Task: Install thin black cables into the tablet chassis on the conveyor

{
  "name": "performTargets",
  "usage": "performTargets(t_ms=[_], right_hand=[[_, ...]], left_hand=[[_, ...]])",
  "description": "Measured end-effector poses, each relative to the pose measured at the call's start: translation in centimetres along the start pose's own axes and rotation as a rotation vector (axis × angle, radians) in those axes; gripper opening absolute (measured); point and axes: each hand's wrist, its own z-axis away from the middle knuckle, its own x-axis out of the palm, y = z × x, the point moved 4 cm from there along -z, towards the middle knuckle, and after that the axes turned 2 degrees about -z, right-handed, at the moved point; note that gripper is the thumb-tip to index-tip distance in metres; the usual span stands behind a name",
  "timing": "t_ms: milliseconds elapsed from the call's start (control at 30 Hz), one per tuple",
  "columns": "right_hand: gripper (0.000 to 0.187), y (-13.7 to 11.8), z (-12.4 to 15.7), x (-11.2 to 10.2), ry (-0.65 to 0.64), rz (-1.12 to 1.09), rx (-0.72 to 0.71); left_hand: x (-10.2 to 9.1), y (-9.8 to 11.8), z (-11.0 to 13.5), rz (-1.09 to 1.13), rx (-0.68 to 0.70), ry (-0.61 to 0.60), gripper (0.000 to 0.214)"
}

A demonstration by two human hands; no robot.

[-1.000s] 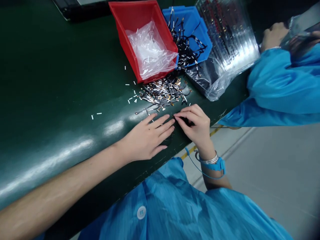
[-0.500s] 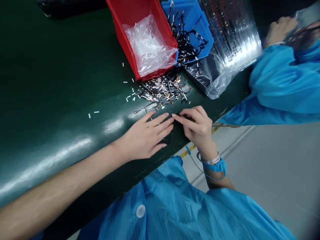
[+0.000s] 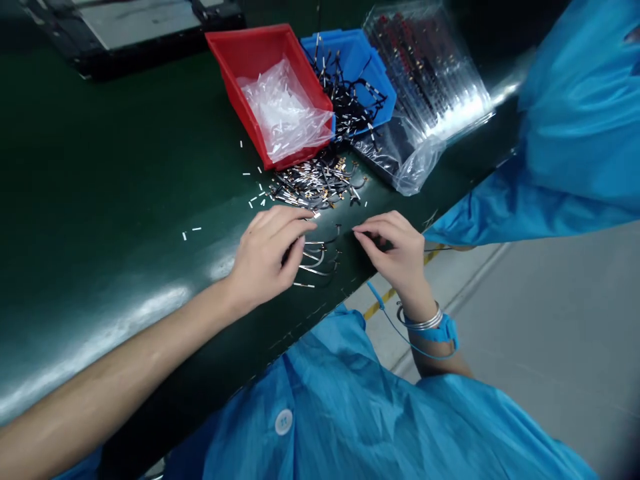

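Observation:
A loose heap of thin black cables [image 3: 315,183] with metal and gold ends lies on the dark green table [image 3: 100,187]. My left hand [image 3: 265,257] curls over the near edge of a small group of these cables [image 3: 317,261], and their curved lengths fan out to its right. My right hand [image 3: 395,263] rests just right of that group, thumb and fingertips drawn together. Anything between those fingertips is too small or hidden to tell.
A red bin [image 3: 235,60] holding a clear bag and a blue bin [image 3: 360,60] holding cables stand behind the heap. A clear tray stack [image 3: 425,73] lies to their right, with a co-worker's blue sleeve [image 3: 575,133] beyond. Small white bits [image 3: 190,231] dot the table.
My left hand has moved left and closer to the heap, and a small group of cables now lies spread out beside it. The view has shifted, placing the bins lower in the picture.

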Motion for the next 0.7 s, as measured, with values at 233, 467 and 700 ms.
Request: performTargets(t_ms=[233,467,700], right_hand=[[0.021,-2.6,-1.7,1.5,-0.385,0.272,-0.330],[0.018,-3.9,-3.0,3.7,-0.517,0.519,-0.442],[0.021,-5.1,-4.1,0.7,-0.185,0.499,-0.464]], left_hand=[[0.1,2.5,1.1,-0.191,0.305,-0.176,0.026],[0.7,3.4,4.5,-0.308,0.302,-0.270,0.029],[-3.2,1.4,2.7,0.132,-0.131,-0.003,0.020]])
